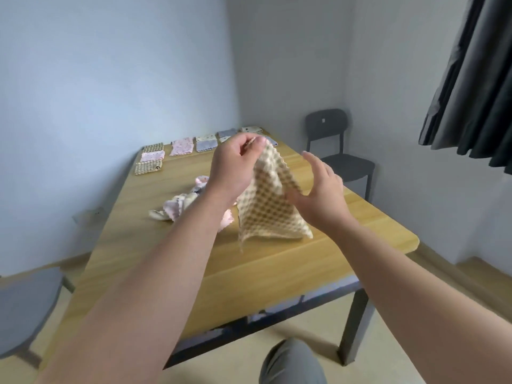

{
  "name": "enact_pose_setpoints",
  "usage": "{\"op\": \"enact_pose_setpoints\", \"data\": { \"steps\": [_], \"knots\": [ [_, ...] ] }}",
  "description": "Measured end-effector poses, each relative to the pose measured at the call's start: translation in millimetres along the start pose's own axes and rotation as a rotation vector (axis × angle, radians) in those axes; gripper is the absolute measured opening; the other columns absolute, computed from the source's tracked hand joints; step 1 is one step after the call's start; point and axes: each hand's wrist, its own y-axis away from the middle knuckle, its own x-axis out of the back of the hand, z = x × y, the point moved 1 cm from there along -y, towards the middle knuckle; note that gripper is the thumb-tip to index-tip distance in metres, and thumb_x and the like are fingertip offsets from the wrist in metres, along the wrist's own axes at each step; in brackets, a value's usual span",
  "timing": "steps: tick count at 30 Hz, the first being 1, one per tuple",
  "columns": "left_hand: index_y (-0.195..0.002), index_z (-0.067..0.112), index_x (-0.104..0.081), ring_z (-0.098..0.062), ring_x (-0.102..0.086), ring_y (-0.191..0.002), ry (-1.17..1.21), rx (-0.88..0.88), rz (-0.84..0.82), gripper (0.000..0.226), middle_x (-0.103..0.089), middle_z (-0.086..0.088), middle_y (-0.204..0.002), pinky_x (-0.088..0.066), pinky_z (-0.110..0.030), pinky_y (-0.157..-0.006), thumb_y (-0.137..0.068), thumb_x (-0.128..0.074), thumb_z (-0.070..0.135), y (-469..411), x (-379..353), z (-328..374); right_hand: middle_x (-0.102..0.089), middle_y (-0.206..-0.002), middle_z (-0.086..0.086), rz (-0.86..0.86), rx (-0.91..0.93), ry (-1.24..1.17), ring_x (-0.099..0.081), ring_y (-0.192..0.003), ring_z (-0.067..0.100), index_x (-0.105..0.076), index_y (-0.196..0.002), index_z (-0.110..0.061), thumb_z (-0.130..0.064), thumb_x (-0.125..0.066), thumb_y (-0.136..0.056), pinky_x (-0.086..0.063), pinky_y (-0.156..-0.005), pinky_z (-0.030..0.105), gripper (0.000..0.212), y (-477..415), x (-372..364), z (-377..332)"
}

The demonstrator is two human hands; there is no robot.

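A beige checked cloth (266, 209) hangs above the wooden table (277, 261), its lower edge touching the tabletop. My left hand (235, 167) pinches the cloth's top corner and holds it up. To the right, my right hand (321, 189) is held with straight fingers, and its thumb side touches the cloth's right edge. Behind my left forearm lies a loose pile of pink and cream cloths (180, 206).
Several folded cloths (182, 146) lie in rows along the table's far edge. A black chair (332, 151) stands past the far right corner, and a grey chair (25, 306) sits at the left. A dark curtain (476, 84) hangs at upper right.
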Motion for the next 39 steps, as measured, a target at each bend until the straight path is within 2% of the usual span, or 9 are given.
{"op": "enact_pose_setpoints", "data": {
  "steps": [5,9,14,19,24,29,32,34,39],
  "knots": [
    [-0.096,0.02,-0.077,-0.01,-0.068,-0.08,0.082,0.016,-0.004,0.016,-0.074,0.01,-0.083,-0.056,-0.036,-0.079,-0.1,-0.063,0.028,23.0,42.0,29.9,-0.059,-0.14,-0.007,-0.338,0.01,-0.362,-0.058,-0.121,0.009,-0.037,-0.153,-0.036,-0.015,-0.077,-0.086,-0.047,-0.09,0.026,0.081,21.1,6.2,-39.4],
    [-0.096,0.016,-0.077,-0.007,-0.069,-0.087,0.1,0.006,0.019,0.016,-0.076,0.007,-0.091,-0.057,-0.027,-0.081,-0.1,-0.063,0.023,46.1,77.1,46.0,-0.076,-0.097,0.001,-0.482,0.03,-0.394,-0.069,-0.091,0.015,-0.063,-0.129,-0.03,-0.014,-0.076,-0.087,-0.049,-0.084,0.032,0.047,38.0,-0.3,-62.6],
    [-0.086,0.024,-0.078,-0.012,-0.071,-0.088,0.143,0.034,-0.005,0.019,-0.077,0.005,-0.091,-0.059,-0.035,-0.083,-0.1,-0.064,0.023,63.5,107.1,50.7,-0.069,-0.094,-0.005,-0.68,0.015,-0.392,-0.064,-0.098,0.015,-0.068,-0.121,-0.031,-0.015,-0.075,-0.088,-0.046,-0.086,0.034,0.037,57.7,-15.5,-76.9],
    [-0.085,0.027,-0.079,-0.008,-0.071,-0.086,0.146,0.068,-0.008,0.021,-0.077,0.005,-0.09,-0.058,-0.029,-0.079,-0.099,-0.064,0.025,75.0,128.6,50.8,-0.075,-0.106,-0.001,-0.635,0.03,-0.306,-0.07,-0.103,0.02,-0.072,-0.111,-0.022,-0.019,-0.074,-0.09,-0.054,-0.096,0.043,0.021,65.5,-29.8,-90.0],
    [-0.099,0.009,-0.076,-0.005,-0.07,-0.073,0.163,0.134,0.125,0.016,-0.074,-0.003,-0.089,-0.056,-0.019,-0.059,-0.1,-0.063,0.019,84.6,157.0,44.7,-0.075,-0.102,0.0,-0.617,0.01,-0.172,-0.07,-0.097,0.02,-0.074,-0.098,-0.017,-0.031,-0.078,-0.087,-0.057,-0.085,0.036,0.018,59.6,-19.7,-93.1],
    [-0.099,0.009,-0.073,-0.01,-0.07,-0.069,0.273,0.36,0.121,0.013,-0.075,0.0,-0.08,-0.057,-0.021,-0.059,-0.099,-0.065,0.019,90.9,180.9,18.4,-0.069,-0.075,-0.002,-0.73,-0.111,-0.49,-0.064,-0.066,0.011,-0.065,-0.078,-0.015,-0.021,-0.078,-0.084,-0.051,-0.059,0.024,0.015,47.8,-1.7,-93.3],
    [-0.106,0.008,-0.07,-0.016,-0.071,-0.073,0.336,0.501,0.042,0.015,-0.074,-0.007,-0.092,-0.061,-0.029,-0.065,-0.098,-0.066,0.019,91.7,188.8,-4.7,-0.072,-0.083,0.005,-0.761,-0.178,-0.619,-0.068,-0.071,0.016,-0.069,-0.086,-0.011,-0.022,-0.073,-0.083,-0.056,-0.064,0.027,0.012,33.3,1.8,-87.8],
    [-0.107,0.006,-0.07,-0.018,-0.071,-0.074,0.354,0.565,-0.006,0.017,-0.074,-0.011,-0.094,-0.062,-0.03,-0.064,-0.097,-0.067,0.019,91.5,190.1,-23.4,-0.072,-0.087,0.006,-0.808,-0.206,-0.593,-0.067,-0.075,0.018,-0.072,-0.088,-0.012,-0.024,-0.073,-0.082,-0.052,-0.071,0.03,0.013,22.3,-4.1,-81.1],
    [-0.103,0.011,-0.074,-0.016,-0.073,-0.081,0.203,0.674,-0.007,0.014,-0.078,-0.005,-0.091,-0.06,-0.029,-0.071,-0.094,-0.072,0.022,80.1,185.3,-101.9,-0.067,-0.077,0.001,-0.816,-0.34,-0.342,-0.048,-0.055,0.009,-0.074,-0.084,-0.013,-0.018,-0.075,-0.088,-0.029,-0.04,0.018,0.006,-13.0,-49.6,-45.2]
  ]
}}
